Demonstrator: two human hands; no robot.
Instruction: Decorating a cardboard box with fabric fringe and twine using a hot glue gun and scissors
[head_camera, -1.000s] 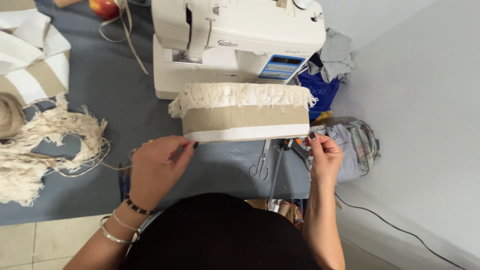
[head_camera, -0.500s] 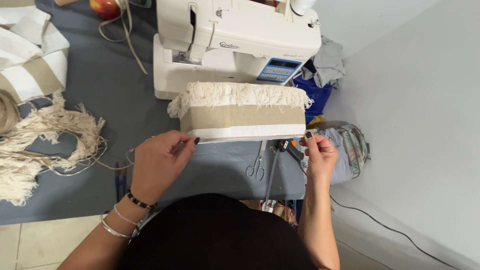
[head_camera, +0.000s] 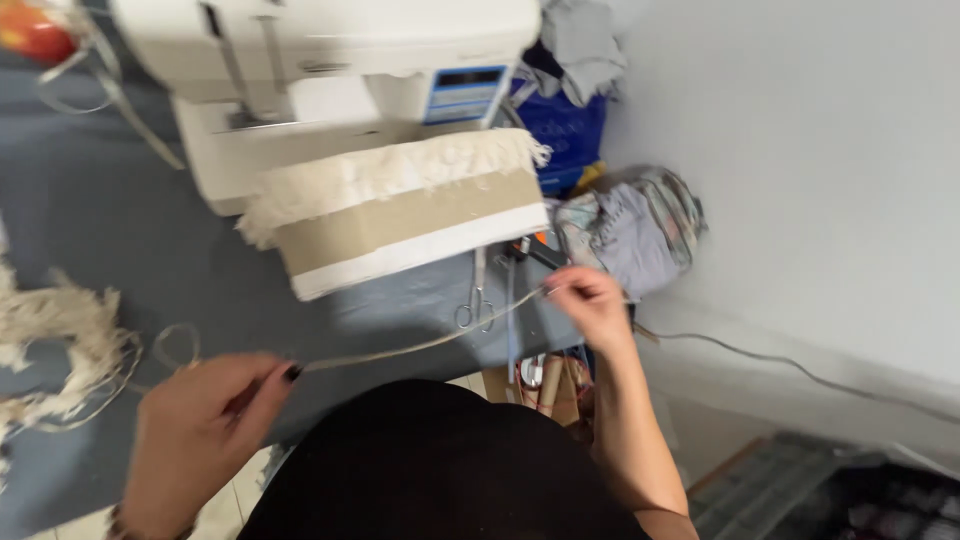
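A white sewing machine (head_camera: 300, 90) and fringed beige band (head_camera: 400, 215) sit ahead of you, scissors (head_camera: 476, 300) beneath. Your left hand (head_camera: 195, 425) and right hand (head_camera: 590, 305) each pinch an end of the thin cord (head_camera: 420, 345), stretched between them over the blue table (head_camera: 130, 250).

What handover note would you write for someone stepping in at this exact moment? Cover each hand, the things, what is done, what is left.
Left hand: fingers pinch one end of the cream cord.
Right hand: pinches the other end, cord stretched between both.
Fringed beige band: lies at the white sewing machine, untouched.
Scissors: on the blue table.
Done: cord picked up.
Left: cord not yet on the band.
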